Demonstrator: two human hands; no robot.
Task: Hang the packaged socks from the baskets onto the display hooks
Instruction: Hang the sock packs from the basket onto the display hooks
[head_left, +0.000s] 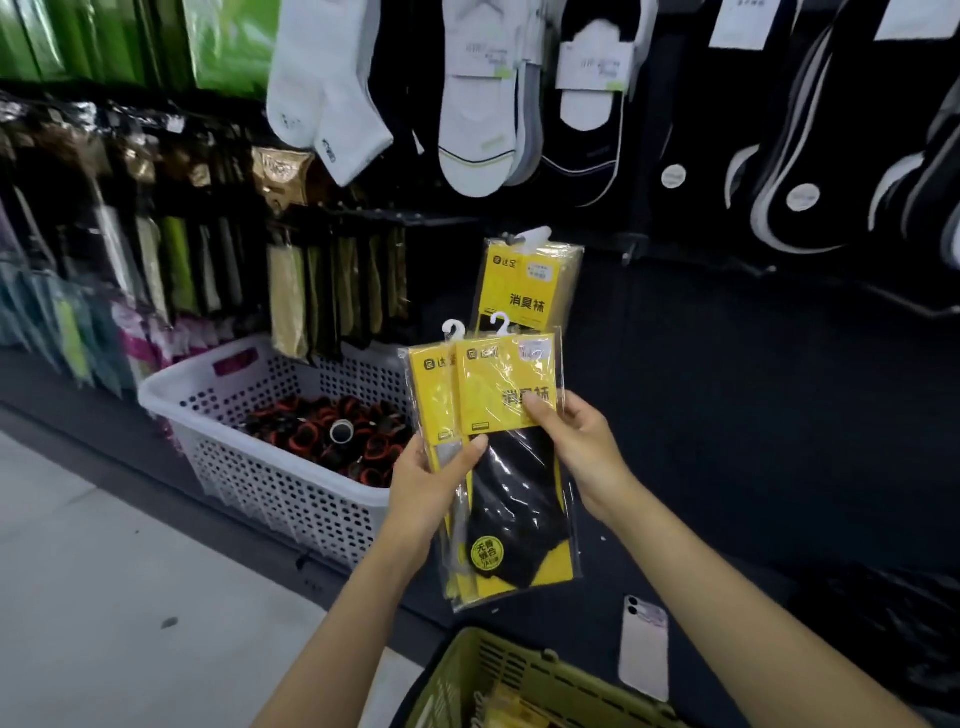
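Dark display wall (727, 364); both hands pinch yellow-carded, white-hooked sock packs (511, 452).

- There is one view only, from a wide-angle camera worn on the person's head.
- It looks forward and steeply down along both forearms, close to the left hand (434, 480) and right hand (582, 447) at mid-frame.
- It faces a dark display wall (727, 364) of hanging socks, which fills the upper half.
- The floor (104, 571) shows at lower left.
- Straight edges bow toward the frame's borders.
- No second view shares the scene.
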